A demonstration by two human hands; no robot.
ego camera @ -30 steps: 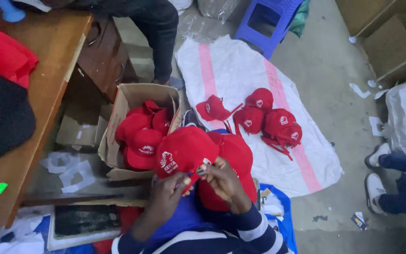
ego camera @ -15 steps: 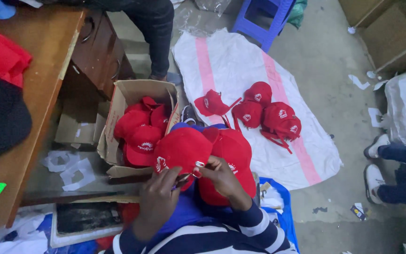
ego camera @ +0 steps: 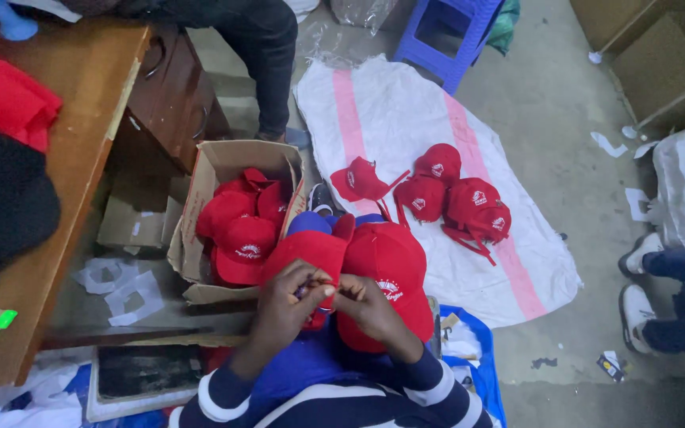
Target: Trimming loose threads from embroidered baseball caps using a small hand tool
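Now both hands (ego camera: 323,297) have drawn together, pinching the red cap (ego camera: 307,254).

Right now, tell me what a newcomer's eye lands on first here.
Red caps everywhere. Both hands, left hand and right hand, work on a red cap in the lap, beside a second cap. More fill the cardboard box at left, and several lie on the white-and-pink sack ahead.

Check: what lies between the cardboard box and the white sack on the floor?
Head view: bare floor with a dark shoe toe between the cardboard box and the white sack.
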